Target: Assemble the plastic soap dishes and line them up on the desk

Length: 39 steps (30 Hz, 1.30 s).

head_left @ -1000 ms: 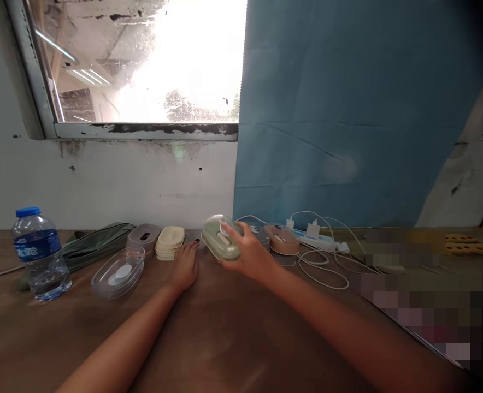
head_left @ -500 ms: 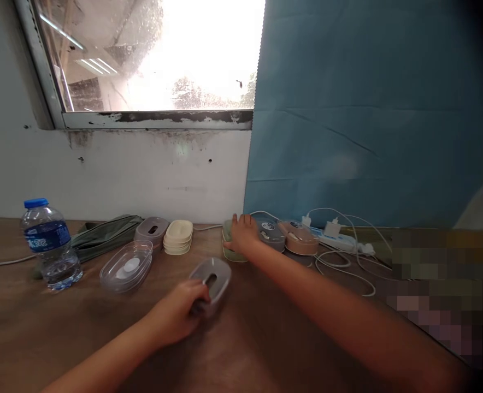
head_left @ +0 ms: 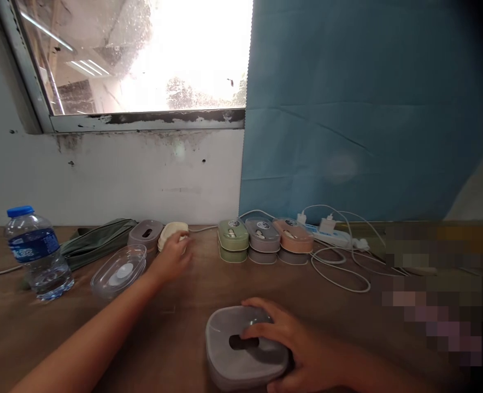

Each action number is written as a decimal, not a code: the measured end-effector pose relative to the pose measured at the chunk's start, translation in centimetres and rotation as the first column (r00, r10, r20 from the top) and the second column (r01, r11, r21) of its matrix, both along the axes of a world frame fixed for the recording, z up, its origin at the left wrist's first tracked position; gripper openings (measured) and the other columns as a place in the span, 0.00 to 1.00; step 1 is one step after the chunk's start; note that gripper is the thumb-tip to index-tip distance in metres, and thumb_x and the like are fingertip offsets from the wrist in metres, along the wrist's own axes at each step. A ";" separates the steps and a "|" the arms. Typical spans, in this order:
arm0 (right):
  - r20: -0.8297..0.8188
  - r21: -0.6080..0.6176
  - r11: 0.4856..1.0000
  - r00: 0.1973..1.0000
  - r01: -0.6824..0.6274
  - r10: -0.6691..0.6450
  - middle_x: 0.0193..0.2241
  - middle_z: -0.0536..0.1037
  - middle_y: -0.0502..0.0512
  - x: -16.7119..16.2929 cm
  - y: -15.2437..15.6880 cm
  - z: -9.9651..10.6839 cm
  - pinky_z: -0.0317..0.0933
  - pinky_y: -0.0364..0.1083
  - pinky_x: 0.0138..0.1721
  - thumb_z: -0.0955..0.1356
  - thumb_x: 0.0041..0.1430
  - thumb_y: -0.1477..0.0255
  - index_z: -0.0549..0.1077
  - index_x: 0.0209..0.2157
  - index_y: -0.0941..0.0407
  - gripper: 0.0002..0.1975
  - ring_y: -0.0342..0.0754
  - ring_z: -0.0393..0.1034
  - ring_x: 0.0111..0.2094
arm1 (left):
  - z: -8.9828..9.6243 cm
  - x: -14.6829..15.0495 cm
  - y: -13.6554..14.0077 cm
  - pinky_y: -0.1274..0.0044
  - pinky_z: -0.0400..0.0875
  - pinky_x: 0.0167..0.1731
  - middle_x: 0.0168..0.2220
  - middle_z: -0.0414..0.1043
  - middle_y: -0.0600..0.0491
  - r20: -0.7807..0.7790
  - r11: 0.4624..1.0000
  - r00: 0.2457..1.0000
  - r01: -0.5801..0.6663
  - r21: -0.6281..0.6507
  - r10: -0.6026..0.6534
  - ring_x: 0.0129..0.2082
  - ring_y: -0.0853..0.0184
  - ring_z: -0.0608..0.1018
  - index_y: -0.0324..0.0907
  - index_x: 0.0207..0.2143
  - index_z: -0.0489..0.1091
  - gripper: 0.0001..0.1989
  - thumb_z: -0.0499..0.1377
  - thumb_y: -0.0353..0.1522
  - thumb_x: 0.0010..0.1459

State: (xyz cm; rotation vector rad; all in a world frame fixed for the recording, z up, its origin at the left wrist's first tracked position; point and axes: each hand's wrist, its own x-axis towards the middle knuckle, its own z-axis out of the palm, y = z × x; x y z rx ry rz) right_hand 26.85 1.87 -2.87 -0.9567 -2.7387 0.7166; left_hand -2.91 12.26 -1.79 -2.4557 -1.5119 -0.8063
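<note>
Close to me on the table, my right hand grips a grey plastic box with rounded corners and a dark oval slot in its top. Its fingers span the far and right sides. Farther back on the left, my left hand has its fingers curled over the front of a stack of cream lids, slightly blurred and partly hiding it. Beside that stack stands another stack of grey slotted pieces. Clear plastic covers lie nested just left of my left forearm.
At the back, green, grey and pink two-tier lunch boxes stand in a row. Right of them are a power strip and loose white cables. A water bottle and dark green pouch are left.
My right hand has left the green box and come back to the grey slotted piece, now near me. My left hand has let go of the grey piece and reached to the cream lids.
</note>
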 end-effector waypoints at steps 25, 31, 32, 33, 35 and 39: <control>-0.277 0.106 0.946 0.923 0.306 -0.267 0.57 0.55 0.58 1.1 -4.1 0.8 0.52 0.53 0.54 0.70 0.41 0.72 0.65 0.49 0.51 0.29 0.57 0.55 0.56 | -3.0 3.4 -14.4 0.70 0.60 0.49 0.46 0.65 0.49 0.316 0.781 0.852 0.513 -0.356 -0.416 0.48 0.62 0.66 0.45 0.43 0.67 0.12 0.58 0.30 0.54; -0.105 0.142 0.964 0.972 0.224 -0.211 0.59 0.54 0.61 -0.6 -3.5 0.4 0.51 0.55 0.55 0.70 0.42 0.69 0.64 0.52 0.51 0.31 0.59 0.51 0.58 | -3.3 3.0 -14.3 0.65 0.55 0.56 0.57 0.49 0.46 0.447 0.793 0.835 0.494 -0.356 -0.320 0.56 0.59 0.60 0.48 0.57 0.48 0.40 0.62 0.26 0.44; -0.069 0.146 0.968 0.978 0.205 -0.197 0.59 0.53 0.61 -0.7 -3.4 0.6 0.51 0.56 0.55 0.70 0.43 0.68 0.63 0.53 0.51 0.32 0.60 0.51 0.58 | -3.3 3.0 -14.4 0.65 0.55 0.56 0.57 0.49 0.46 0.433 0.784 0.842 0.493 -0.377 -0.321 0.56 0.58 0.60 0.48 0.56 0.50 0.38 0.62 0.26 0.44; -0.032 0.144 0.972 0.982 0.187 -0.184 0.60 0.53 0.61 -0.7 -3.4 0.8 0.51 0.57 0.54 0.69 0.44 0.67 0.62 0.54 0.50 0.32 0.61 0.51 0.58 | -3.2 3.0 -14.4 0.65 0.55 0.56 0.56 0.50 0.46 0.412 0.778 0.854 0.484 -0.400 -0.318 0.56 0.58 0.60 0.48 0.54 0.54 0.35 0.62 0.27 0.45; 0.029 0.142 0.978 0.987 0.153 -0.159 0.60 0.52 0.61 -0.7 -3.3 1.2 0.52 0.58 0.53 0.69 0.46 0.66 0.59 0.56 0.49 0.34 0.61 0.51 0.58 | -3.1 3.1 -14.5 0.64 0.55 0.56 0.56 0.51 0.46 0.357 0.785 0.883 0.445 -0.431 -0.305 0.57 0.55 0.59 0.47 0.51 0.59 0.30 0.63 0.29 0.45; 0.082 0.237 0.971 0.996 0.024 -0.045 0.62 0.50 0.58 -0.5 -3.2 1.9 0.50 0.61 0.54 0.67 0.51 0.62 0.56 0.58 0.46 0.32 0.62 0.46 0.60 | -2.7 2.8 -14.4 0.61 0.52 0.57 0.58 0.52 0.45 0.210 0.836 0.917 0.397 -0.379 -0.340 0.61 0.51 0.52 0.47 0.51 0.62 0.27 0.63 0.36 0.47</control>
